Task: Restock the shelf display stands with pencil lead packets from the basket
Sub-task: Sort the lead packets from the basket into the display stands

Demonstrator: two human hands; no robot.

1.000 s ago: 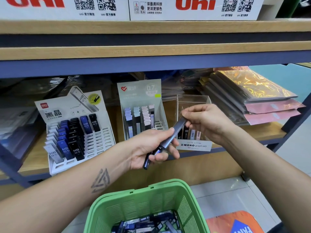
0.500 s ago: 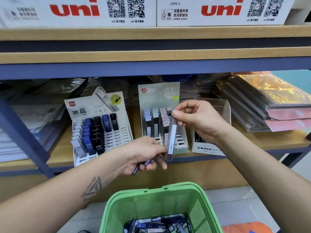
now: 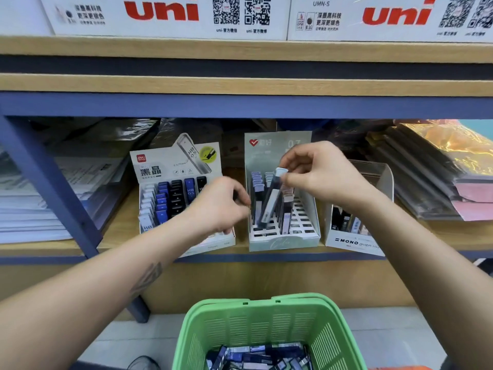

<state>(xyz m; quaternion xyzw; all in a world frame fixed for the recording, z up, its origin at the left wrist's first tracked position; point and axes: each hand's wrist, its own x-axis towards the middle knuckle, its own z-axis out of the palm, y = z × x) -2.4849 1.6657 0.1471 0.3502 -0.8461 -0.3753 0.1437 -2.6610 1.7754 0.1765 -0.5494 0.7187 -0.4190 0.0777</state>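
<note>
My right hand (image 3: 322, 174) pinches the top of a grey-and-white lead packet (image 3: 270, 201). The packet stands tilted with its lower end in the slots of the middle 0.7 display stand (image 3: 284, 243). My left hand (image 3: 218, 209) hovers in front of the left HB 0.5 stand (image 3: 170, 168), its fingers curled round a dark lead packet that barely shows. A clear MONO stand (image 3: 354, 242) sits at the right. Below, the green basket (image 3: 264, 301) holds several loose lead packets (image 3: 261, 356).
Plastic-wrapped stacks (image 3: 440, 177) fill the shelf at the right and paper piles (image 3: 29, 209) lie at the left behind a blue upright (image 3: 50, 182). White uni boxes (image 3: 165, 14) line the shelf above. A shoe tip (image 3: 144, 363) shows beside the basket.
My right hand took one packet from the left hand and carried it up to the middle stand, where its lower end now sits. My left hand rose toward the left stand. The view moved closer.
</note>
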